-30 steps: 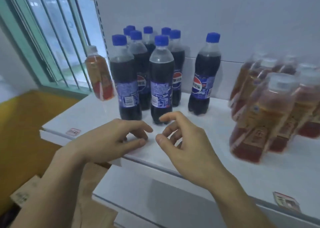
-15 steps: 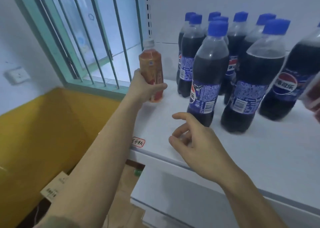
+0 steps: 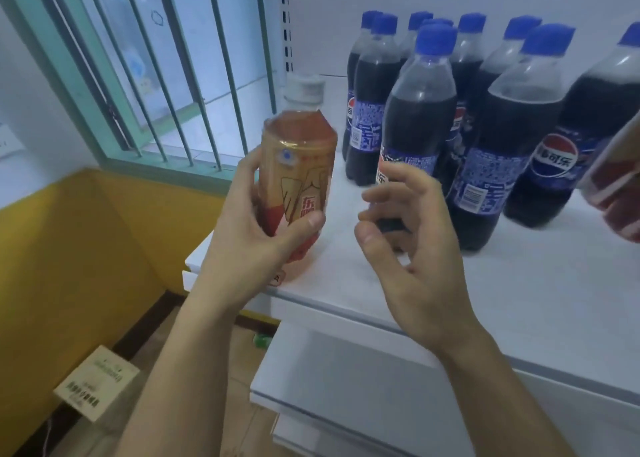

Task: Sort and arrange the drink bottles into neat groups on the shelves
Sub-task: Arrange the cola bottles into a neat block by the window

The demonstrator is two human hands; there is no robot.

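White shelving [image 3: 519, 293] stands beside a barred window [image 3: 166, 75] with a green frame, above a yellow lower wall. On the top shelf a cluster of cola bottles [image 3: 419, 117] with blue caps stands upright, close together. The left hand [image 3: 249, 234] grips a tea bottle [image 3: 298, 179] with a white cap and orange label, fingers and thumb wrapped round its lower half, holding it upright over the shelf's left front corner. The right hand [image 3: 412, 241] hovers just beside it with fingers loosely curled, holding nothing, in front of the nearest cola bottle. Another orange-labelled bottle [image 3: 620, 186] shows blurred at the right edge. A cardboard box [image 3: 97, 384] lies on the floor below.
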